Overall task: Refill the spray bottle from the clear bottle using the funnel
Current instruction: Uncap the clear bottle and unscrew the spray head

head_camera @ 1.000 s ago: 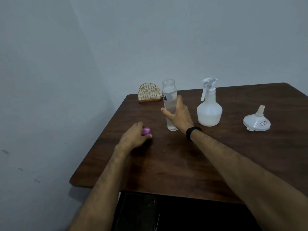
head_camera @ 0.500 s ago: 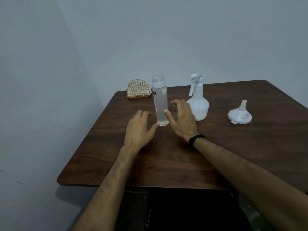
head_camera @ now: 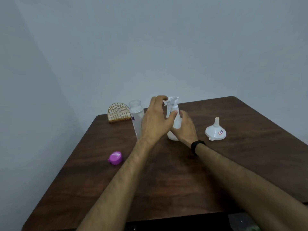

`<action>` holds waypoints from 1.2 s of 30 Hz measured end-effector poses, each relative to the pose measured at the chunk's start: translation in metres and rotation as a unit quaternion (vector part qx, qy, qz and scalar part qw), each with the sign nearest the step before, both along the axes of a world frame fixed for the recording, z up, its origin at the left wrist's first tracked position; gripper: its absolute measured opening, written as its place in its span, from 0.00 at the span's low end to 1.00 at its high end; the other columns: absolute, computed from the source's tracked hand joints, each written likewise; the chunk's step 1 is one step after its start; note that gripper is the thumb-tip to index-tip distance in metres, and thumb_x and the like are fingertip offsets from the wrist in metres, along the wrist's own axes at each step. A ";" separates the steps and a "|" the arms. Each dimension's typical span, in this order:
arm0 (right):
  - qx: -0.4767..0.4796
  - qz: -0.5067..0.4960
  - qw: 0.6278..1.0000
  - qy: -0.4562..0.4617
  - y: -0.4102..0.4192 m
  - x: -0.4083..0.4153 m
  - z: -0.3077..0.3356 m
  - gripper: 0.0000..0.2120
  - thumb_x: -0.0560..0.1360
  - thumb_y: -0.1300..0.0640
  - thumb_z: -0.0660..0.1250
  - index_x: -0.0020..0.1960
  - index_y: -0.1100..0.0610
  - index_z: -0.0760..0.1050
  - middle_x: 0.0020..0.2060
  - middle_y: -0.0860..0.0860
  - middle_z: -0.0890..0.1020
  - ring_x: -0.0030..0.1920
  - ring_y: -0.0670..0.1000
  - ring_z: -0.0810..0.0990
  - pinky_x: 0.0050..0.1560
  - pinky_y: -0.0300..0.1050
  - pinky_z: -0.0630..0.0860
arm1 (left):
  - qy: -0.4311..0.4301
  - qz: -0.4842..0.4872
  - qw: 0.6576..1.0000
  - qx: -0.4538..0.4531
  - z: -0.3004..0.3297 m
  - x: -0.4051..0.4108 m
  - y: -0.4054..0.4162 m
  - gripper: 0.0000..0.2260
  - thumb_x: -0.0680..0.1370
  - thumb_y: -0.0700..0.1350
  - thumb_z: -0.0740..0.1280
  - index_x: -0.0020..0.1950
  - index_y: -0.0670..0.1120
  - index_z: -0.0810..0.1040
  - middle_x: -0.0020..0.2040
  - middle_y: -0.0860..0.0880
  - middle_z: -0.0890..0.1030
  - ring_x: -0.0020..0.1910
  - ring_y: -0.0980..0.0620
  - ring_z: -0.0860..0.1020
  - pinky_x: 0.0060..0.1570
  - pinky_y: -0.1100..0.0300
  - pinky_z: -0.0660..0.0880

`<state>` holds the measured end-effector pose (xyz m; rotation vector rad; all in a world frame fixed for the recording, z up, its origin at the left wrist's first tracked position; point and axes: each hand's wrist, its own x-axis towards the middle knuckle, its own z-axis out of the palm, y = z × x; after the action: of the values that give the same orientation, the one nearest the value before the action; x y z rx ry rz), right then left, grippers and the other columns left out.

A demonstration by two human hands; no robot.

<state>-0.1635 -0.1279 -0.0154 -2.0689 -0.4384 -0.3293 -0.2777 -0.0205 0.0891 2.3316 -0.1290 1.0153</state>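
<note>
The white spray bottle point(head_camera: 176, 121) stands at the middle of the brown table point(head_camera: 166, 184). My right hand point(head_camera: 185, 130) wraps its round body from the right. My left hand point(head_camera: 156, 121) reaches in from the left, fingers curled over the trigger head and thumb against the neck. Just left of it, partly behind my left hand, is the clear bottle point(head_camera: 135, 112), upright and uncapped, with liquid inside. Its purple cap point(head_camera: 115, 157) lies on the table at the near left. The white funnel point(head_camera: 215, 131) rests wide end down to the right.
A small gold wire holder point(head_camera: 118, 112) sits at the table's far left corner, near the grey wall. The table's left edge runs close to the purple cap. A dark object shows below the table's front edge.
Both hands have left the clear bottle and moved right onto the spray bottle. The purple cap, earlier under my left hand, now lies free on the table. The camera has tilted upward.
</note>
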 end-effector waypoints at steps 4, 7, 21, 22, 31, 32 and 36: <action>0.027 0.074 0.996 0.027 0.000 0.011 -0.007 0.28 0.70 0.37 0.73 0.64 0.48 0.70 0.58 0.47 0.76 0.58 0.48 0.77 0.56 0.49 0.78 | 0.147 0.034 0.979 -0.136 0.002 0.025 0.006 0.31 0.71 0.43 0.76 0.70 0.46 0.67 0.60 0.48 0.74 0.55 0.51 0.77 0.49 0.60 0.78; 0.045 0.130 0.989 0.053 -0.012 0.008 -0.012 0.22 0.73 0.40 0.71 0.63 0.45 0.70 0.55 0.42 0.77 0.57 0.45 0.77 0.50 0.38 0.74 | 0.205 -0.010 0.955 -0.215 -0.016 0.031 0.012 0.28 0.71 0.31 0.69 0.70 0.44 0.68 0.58 0.47 0.76 0.58 0.49 0.78 0.48 0.62 0.77; 0.058 0.143 0.985 0.083 -0.035 0.012 -0.018 0.26 0.76 0.47 0.70 0.71 0.50 0.69 0.58 0.44 0.75 0.57 0.48 0.76 0.48 0.32 0.70 | 0.290 -0.221 0.903 -0.228 -0.022 0.067 -0.005 0.15 0.84 0.44 0.62 0.68 0.39 0.75 0.63 0.42 0.81 0.61 0.47 0.79 0.63 0.54 0.77; 0.060 0.140 0.985 0.082 -0.034 0.013 -0.019 0.26 0.76 0.46 0.71 0.71 0.50 0.69 0.58 0.45 0.76 0.58 0.49 0.77 0.48 0.33 0.70 | 0.282 -0.215 0.906 -0.230 -0.025 0.069 -0.006 0.14 0.84 0.44 0.63 0.66 0.38 0.76 0.62 0.42 0.81 0.60 0.48 0.80 0.61 0.55 0.77; 0.100 0.132 0.985 0.040 -0.024 0.000 -0.020 0.29 0.72 0.38 0.69 0.70 0.45 0.70 0.61 0.39 0.77 0.61 0.39 0.76 0.57 0.34 0.73 | 0.146 -0.047 0.925 -0.349 -0.046 0.074 -0.023 0.26 0.67 0.53 0.81 0.58 0.45 0.75 0.53 0.50 0.82 0.52 0.54 0.81 0.44 0.65 0.78; 0.101 0.131 0.986 0.035 -0.025 0.000 -0.020 0.29 0.73 0.38 0.69 0.71 0.46 0.70 0.61 0.38 0.77 0.60 0.36 0.76 0.56 0.33 0.72 | 0.148 -0.082 0.907 -0.386 -0.048 0.074 -0.022 0.26 0.69 0.49 0.81 0.61 0.44 0.74 0.55 0.49 0.82 0.54 0.54 0.82 0.46 0.65 0.79; 0.098 0.115 0.988 0.033 -0.025 0.002 -0.021 0.27 0.74 0.42 0.71 0.69 0.49 0.72 0.58 0.40 0.78 0.55 0.36 0.76 0.53 0.30 0.70 | 0.127 -0.182 0.863 -0.453 -0.056 0.071 -0.004 0.24 0.76 0.32 0.71 0.70 0.42 0.70 0.52 0.49 0.86 0.53 0.54 0.84 0.48 0.62 0.80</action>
<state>-0.1617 -0.1533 -0.0365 -1.8122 -0.5751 -0.1594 -0.2064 -0.0244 0.0330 1.4606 0.0191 0.4118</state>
